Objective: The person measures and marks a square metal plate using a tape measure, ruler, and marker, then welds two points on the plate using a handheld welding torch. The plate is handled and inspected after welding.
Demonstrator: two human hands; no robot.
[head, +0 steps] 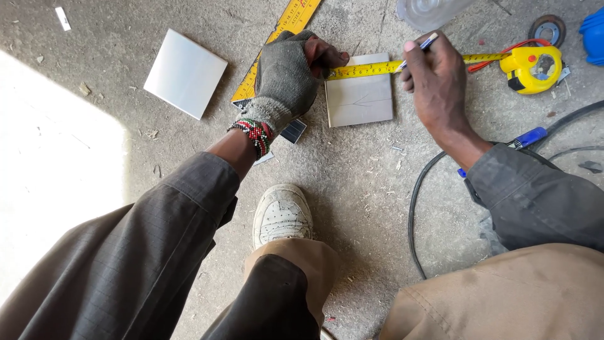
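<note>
My left hand, in a grey fingerless glove, pins the end of a yellow tape measure blade against the top left corner of a small grey square tile on the concrete floor. The blade runs right along the tile's top edge to its yellow case. My right hand holds a pen with its tip at the blade near the tile's top right corner.
A white square tile lies at the left. A yellow ruler passes under my left hand. A black cable loops at the right. My white shoe stands below the tile. A cutting disc lies top right.
</note>
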